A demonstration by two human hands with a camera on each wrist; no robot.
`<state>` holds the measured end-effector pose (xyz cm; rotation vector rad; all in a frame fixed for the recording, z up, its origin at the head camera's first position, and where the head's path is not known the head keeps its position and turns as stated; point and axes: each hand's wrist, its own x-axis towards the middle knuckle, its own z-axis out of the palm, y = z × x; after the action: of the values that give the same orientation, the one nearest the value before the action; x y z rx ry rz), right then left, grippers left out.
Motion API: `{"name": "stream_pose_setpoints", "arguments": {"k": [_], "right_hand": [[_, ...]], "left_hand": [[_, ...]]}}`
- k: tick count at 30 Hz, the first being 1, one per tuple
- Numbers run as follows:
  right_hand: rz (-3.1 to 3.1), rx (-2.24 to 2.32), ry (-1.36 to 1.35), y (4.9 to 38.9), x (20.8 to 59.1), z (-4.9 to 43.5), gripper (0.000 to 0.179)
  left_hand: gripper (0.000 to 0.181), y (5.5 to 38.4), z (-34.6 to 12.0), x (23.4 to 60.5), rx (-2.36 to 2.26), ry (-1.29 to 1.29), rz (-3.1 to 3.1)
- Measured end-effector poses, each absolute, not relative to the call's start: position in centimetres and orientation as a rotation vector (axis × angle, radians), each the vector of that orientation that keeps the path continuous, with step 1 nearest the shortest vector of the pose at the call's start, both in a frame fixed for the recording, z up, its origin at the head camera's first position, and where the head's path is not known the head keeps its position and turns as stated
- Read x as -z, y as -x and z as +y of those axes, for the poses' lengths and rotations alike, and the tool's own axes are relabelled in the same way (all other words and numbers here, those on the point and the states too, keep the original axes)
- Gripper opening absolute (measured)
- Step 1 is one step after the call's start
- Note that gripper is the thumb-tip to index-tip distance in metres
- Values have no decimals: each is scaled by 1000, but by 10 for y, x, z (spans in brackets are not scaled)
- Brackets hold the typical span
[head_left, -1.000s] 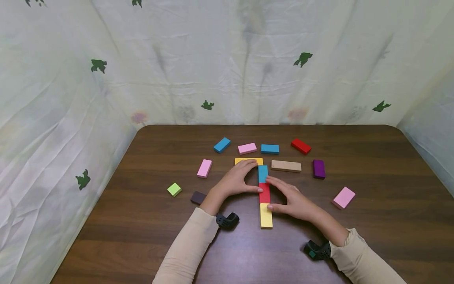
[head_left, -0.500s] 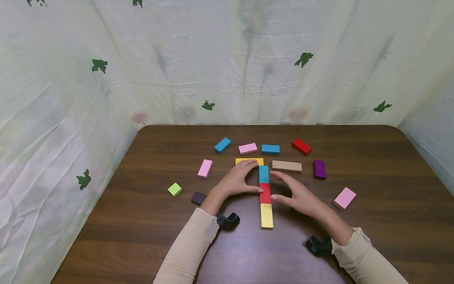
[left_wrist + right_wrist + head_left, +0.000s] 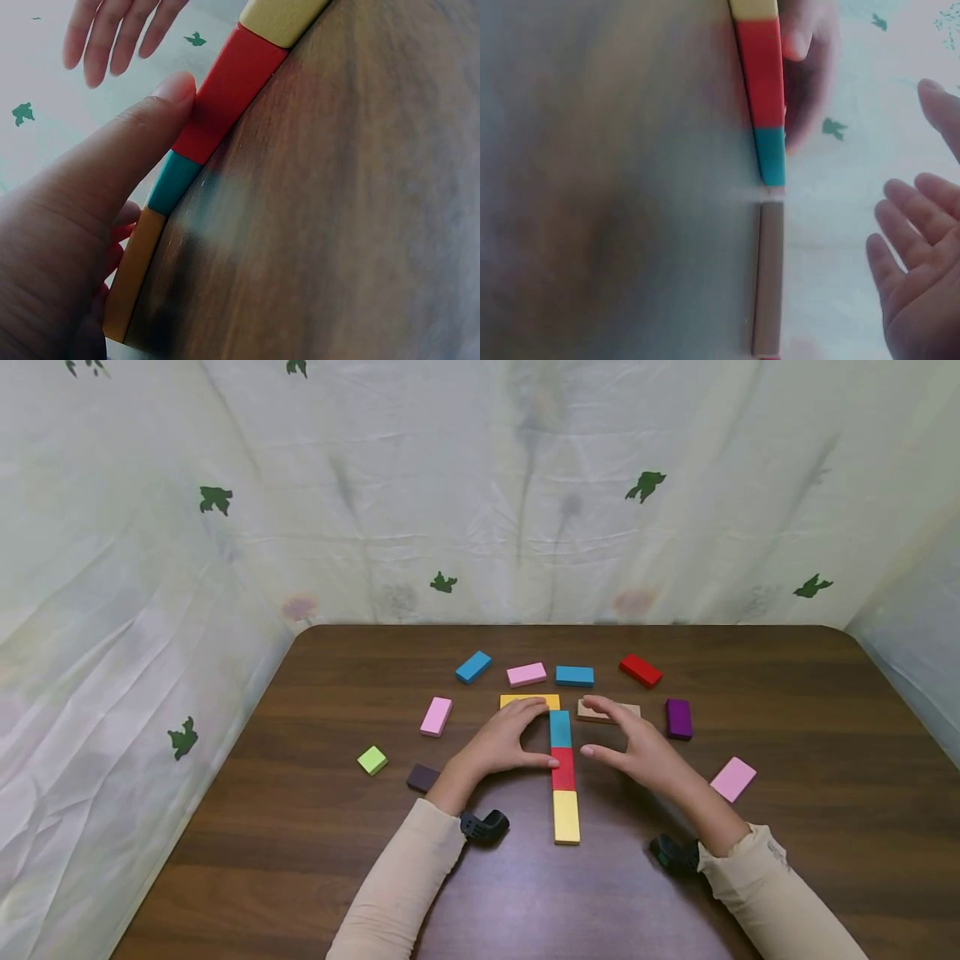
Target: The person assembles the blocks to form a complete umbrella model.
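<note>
A light yellow block [image 3: 566, 817], a red block [image 3: 562, 774] and a teal block [image 3: 560, 728] lie end to end in a line. An orange-yellow block [image 3: 529, 702] lies crosswise at the line's far end. My left hand [image 3: 504, 745] rests at the left of this line, its thumb [image 3: 176, 88] touching the red block and its fingers reaching the orange-yellow one. To the right, my right hand [image 3: 637, 755] is held up with fingers spread and nothing in it; in the head view it overlaps part of a plain wooden block [image 3: 588, 710].
Behind the line lie two blue blocks [image 3: 574, 676], a pink block [image 3: 527, 674] and a red block [image 3: 641, 671]. Purple [image 3: 678, 719] and pink [image 3: 732, 779] blocks are at right. At left are pink [image 3: 436, 717], lime green [image 3: 372, 761] and dark [image 3: 422, 777] blocks.
My right hand has let go of the line of blocks and moved away to the right and up, toward the plain wooden block. My left hand stays in place.
</note>
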<state>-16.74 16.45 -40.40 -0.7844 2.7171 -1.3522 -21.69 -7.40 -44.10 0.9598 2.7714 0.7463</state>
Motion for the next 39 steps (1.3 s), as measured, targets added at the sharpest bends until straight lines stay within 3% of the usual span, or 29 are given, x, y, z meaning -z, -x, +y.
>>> {"name": "stream_pose_setpoints", "arguments": {"k": [18,39], "right_hand": [[2844,1416,663,199,416,184,71],[2830,1228,554,206,441,198,73]], "left_hand": [[89,217,-72,442,-756,-979,2775],[88,219,-75,447,-738,-1001,2802]]}}
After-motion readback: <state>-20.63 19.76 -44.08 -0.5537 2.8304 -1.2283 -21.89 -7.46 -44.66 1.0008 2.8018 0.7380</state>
